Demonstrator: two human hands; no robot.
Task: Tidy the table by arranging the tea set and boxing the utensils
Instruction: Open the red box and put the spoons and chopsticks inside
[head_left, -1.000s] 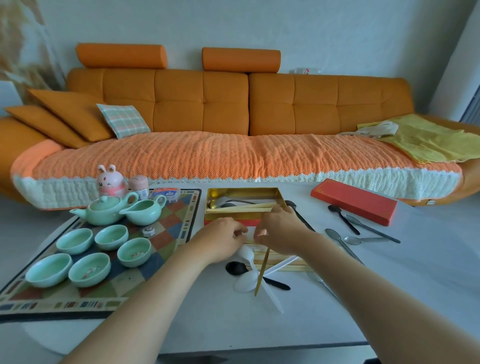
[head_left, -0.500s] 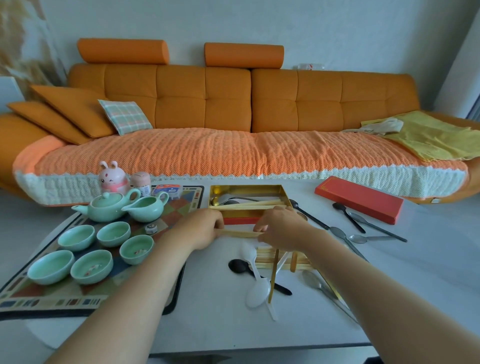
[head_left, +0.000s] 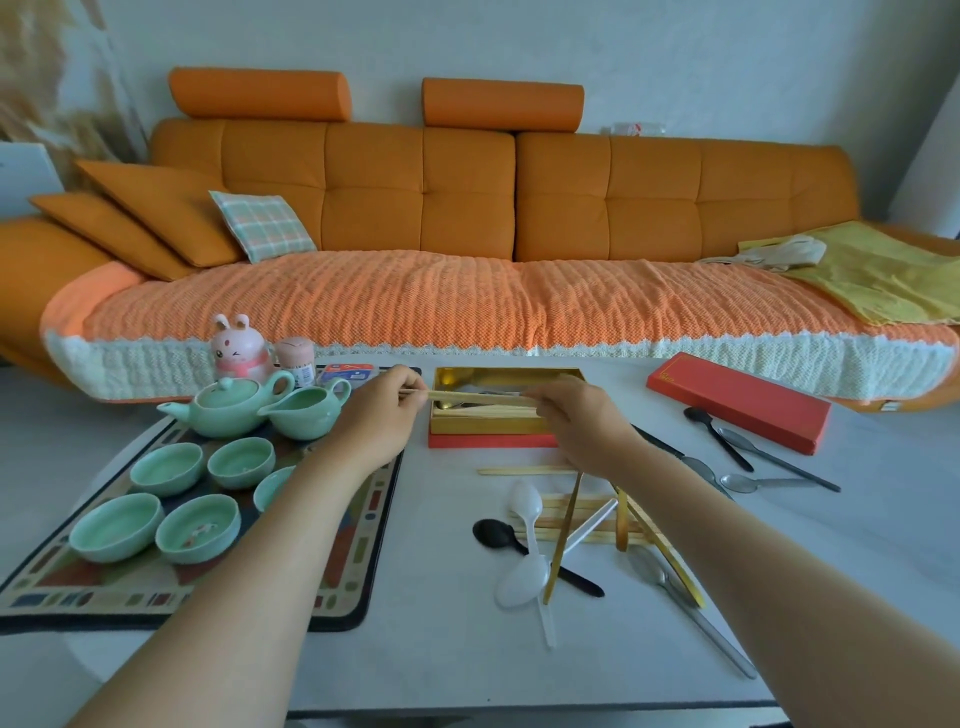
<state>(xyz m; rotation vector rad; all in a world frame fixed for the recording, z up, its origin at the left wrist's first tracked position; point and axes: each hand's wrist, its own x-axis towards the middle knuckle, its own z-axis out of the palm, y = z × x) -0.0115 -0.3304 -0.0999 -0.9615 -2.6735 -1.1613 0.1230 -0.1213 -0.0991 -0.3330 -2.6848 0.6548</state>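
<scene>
Both hands are curled and clamped on one thing. The left hand (head_left: 378, 415) pinches one end of a pale wooden chopstick (head_left: 478, 398) between thumb and fingertips, just at the left wall of the gold box (head_left: 488, 427). The right hand (head_left: 586, 422) pinches the other end with its fingers bent down over the box's right side. The chopstick lies nearly level across the open box, just above more sticks and a metal spoon already inside. Whether the hands hold one stick or a pair I cannot tell.

The box sits on the white surface (head_left: 441, 649) beside the patterned mat (head_left: 358, 577), and its red lid (head_left: 737, 401) lies well apart to the right. Nearer the person, below the right wrist, loose chopsticks (head_left: 571, 512) lie crossed in a heap with two white plastic spoons (head_left: 523, 574) and a black spoon (head_left: 493, 532). More metal spoons (head_left: 748, 483) lie between the heap and the lid.

On the mat stand the green teapot (head_left: 228, 411), the pitcher (head_left: 306, 415) touching it, and the green cups (head_left: 167, 467) grouped in front.
</scene>
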